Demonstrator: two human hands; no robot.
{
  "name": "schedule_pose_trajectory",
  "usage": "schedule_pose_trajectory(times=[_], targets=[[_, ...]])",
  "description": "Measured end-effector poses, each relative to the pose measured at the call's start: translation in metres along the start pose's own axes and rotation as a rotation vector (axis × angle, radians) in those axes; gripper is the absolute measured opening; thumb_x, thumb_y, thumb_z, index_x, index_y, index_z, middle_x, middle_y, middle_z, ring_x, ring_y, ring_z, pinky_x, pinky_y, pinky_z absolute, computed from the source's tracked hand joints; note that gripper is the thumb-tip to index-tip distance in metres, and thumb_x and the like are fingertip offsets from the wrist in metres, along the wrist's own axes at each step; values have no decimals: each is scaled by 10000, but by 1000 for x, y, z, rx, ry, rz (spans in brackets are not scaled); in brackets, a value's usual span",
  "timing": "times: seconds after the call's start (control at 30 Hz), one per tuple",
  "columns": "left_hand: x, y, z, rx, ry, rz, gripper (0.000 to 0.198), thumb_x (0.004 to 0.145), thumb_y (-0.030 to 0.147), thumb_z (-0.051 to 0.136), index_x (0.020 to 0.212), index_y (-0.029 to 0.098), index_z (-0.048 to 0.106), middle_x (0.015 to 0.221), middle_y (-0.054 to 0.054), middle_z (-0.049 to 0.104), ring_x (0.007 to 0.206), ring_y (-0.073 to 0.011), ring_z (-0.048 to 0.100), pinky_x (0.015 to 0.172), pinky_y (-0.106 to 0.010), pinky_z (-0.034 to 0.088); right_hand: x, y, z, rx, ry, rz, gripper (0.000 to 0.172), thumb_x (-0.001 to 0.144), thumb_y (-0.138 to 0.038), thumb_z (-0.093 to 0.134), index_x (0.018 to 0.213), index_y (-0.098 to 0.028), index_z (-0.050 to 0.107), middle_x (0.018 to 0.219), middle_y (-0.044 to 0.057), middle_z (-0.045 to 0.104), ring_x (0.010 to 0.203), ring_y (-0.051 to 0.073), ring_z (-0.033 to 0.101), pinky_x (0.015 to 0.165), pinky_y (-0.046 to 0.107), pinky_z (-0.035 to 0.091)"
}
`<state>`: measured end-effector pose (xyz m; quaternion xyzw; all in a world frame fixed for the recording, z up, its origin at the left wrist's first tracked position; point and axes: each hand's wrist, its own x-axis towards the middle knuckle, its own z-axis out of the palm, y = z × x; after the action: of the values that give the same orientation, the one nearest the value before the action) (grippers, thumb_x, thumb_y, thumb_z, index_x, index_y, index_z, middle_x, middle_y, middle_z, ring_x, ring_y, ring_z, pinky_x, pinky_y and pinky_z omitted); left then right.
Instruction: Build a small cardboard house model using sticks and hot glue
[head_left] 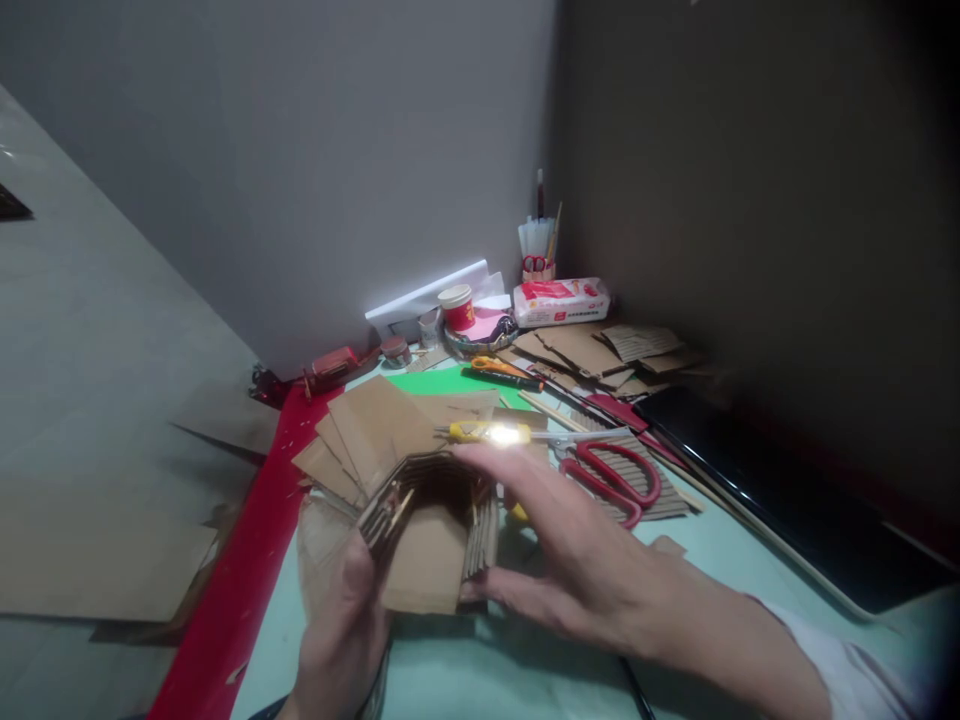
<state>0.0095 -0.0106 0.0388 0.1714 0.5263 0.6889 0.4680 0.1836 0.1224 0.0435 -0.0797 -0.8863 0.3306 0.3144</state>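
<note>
A brown corrugated cardboard piece [424, 520], curved with a hollow middle, sits low in the centre. My left hand [341, 620] grips its lower left edge, fingers closed on it. My right hand [570, 555] reaches in from the right with fingers spread along the piece's right rim, thumb pressed on its lower edge. A yellow-handled tool [491, 432] glints just beyond my right fingertips. Flat cardboard sheets [360, 430] fan out behind the piece.
Red-handled scissors [615, 478] lie right of my hand. Further back are an orange cutter [499, 368], a green sheet [442, 381], a red cup [457, 306], a tissue pack [561, 300], a brush holder [537, 250] and cardboard scraps [600, 350]. A red strip [240, 570] edges the table's left side.
</note>
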Motion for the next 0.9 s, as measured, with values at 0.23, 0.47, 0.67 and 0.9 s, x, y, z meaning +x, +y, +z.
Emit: schedule_pose_trajectory(times=[0.23, 0.47, 0.67, 0.9], targets=[[6, -3, 3, 303, 172, 151, 469, 729, 527, 875, 1111, 268, 793, 1315, -52, 742, 1426, -380, 504, 1251, -481, 301, -1, -4, -1, 6, -25, -13, 693, 973, -318, 688, 1533, -162, 311, 1469, 157, 557, 1345, 259, 534, 1116, 395, 478], [7, -3, 8, 457, 260, 215, 319, 797, 540, 819, 1037, 330, 825, 1222, -17, 786, 1353, -332, 580, 1215, -429, 352, -3, -9, 0, -33, -7, -33, 693, 990, -318, 648, 1558, -148, 288, 1465, 192, 580, 1362, 296, 550, 1128, 421, 483], [10, -2, 7, 473, 208, 241, 274, 814, 520, 811, 1024, 344, 830, 1193, 11, 798, 1305, -297, 626, 1167, -366, 408, 1, -12, -5, 24, -101, 37, 742, 951, -241, 686, 1581, -124, 313, 1485, 185, 562, 1369, 274, 542, 1106, 360, 504], [22, 3, -3, 336, 97, 53, 480, 759, 436, 879, 1173, 222, 766, 1281, -91, 763, 1315, -385, 608, 1137, -520, 426, -2, -10, -9, 47, -143, 35, 746, 981, -339, 689, 1585, -114, 314, 1530, 173, 518, 1407, 230, 516, 1153, 304, 450]])
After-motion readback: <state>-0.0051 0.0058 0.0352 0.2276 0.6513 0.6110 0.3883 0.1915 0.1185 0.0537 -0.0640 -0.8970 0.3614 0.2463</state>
